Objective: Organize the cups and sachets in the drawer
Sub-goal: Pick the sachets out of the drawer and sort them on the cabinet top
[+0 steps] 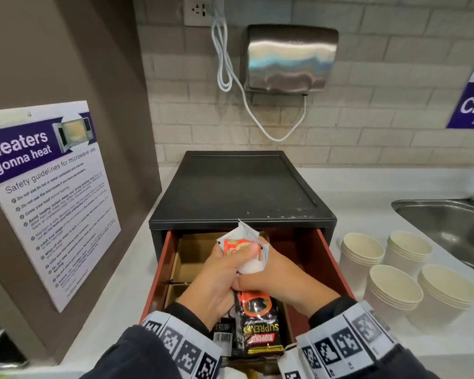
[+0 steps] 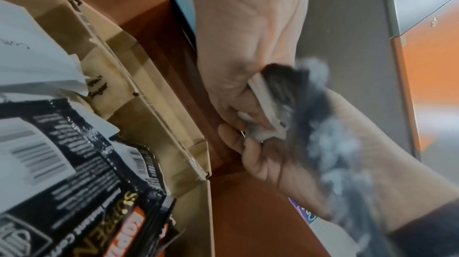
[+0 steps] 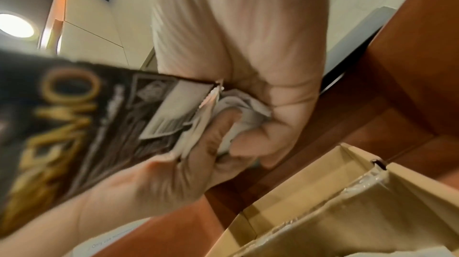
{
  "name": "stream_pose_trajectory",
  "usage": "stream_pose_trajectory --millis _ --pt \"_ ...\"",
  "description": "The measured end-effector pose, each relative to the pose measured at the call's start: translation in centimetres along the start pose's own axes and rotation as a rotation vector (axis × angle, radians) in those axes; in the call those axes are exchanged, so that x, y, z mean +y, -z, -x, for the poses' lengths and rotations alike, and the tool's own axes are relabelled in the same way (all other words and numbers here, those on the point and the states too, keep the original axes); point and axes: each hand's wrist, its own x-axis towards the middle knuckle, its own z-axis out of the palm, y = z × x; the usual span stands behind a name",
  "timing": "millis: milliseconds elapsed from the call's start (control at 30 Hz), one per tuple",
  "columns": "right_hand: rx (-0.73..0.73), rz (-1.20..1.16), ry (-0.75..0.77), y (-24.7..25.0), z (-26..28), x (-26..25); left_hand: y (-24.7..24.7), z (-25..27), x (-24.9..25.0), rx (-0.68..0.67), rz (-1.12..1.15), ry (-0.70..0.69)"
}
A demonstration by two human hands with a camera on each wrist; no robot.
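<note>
A person sorts drink sachets over an open red drawer point(image 1: 329, 250) at frame centre. L to R: microwave safety poster point(image 1: 47, 192) at left edge; cardboard divider point(image 1: 188, 258) w/ bare cells in the drawer's left half; left hand point(image 1: 216, 280), fingers curled round a red-and-white sachet bundle point(image 1: 240, 248) held above the drawer; right hand point(image 1: 282, 280) meeting it from the other side, fingers pinching the same bundle plus a black Kopiko sachet point(image 1: 257, 324) hanging toward lower frame. More black sachets lie loose in the drawer's near end, per left wrist view; one divider wall reads "Sugar". Judgement: do it well by squaring the bundle's edges between both hands before lowering it, one kind per cell, so nothing fans out or snags on cardboard. At right, four stacks of paper cups point(image 1: 361, 258) stand on the table point(image 1: 367, 187), outside the drawer, just beside the sink point(image 1: 435, 222).
</note>
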Motion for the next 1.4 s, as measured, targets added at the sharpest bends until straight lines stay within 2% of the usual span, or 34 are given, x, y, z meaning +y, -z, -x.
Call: stream_pose_trajectory --millis 100,300,433,600,833,1033,1200,1400 --pt "-0.104 -0.014 -0.025 0.5 0.0 -1.0 0.2 -0.4 0.1 0.026 -0.001 -0.064" --pt "-0.246 -0.103 -0.034 1.3 -1.0 -2.1 0.9 -0.5 1.4 -0.019 -0.020 -0.175" --pt "-0.300 -0.099 -0.076 1.2 -1.5 -2.1 1.6 -0.8 1.7 -0.011 -0.054 -0.208" --pt "-0.288 -0.172 -0.081 1.3 -2.1 -2.2 1.7 -1.0 2.0 0.000 -0.059 -0.293" --pt "-0.384 -0.076 -0.130 1.7 -2.4 -1.9 2.1 -1.1 1.9 -0.030 -0.128 -0.258" --pt "-0.409 -0.051 -0.148 1.9 -2.5 -1.5 1.9 -1.0 1.4 -0.019 -0.117 -0.251" --pt "-0.450 -0.153 -0.088 1.8 -2.5 -1.7 1.7 -1.0 1.5 0.012 -0.116 -0.246" --pt "-0.404 -0.305 0.004 1.6 -2.8 -1.6 2.0 -1.2 2.5 0.066 -0.032 -0.280"
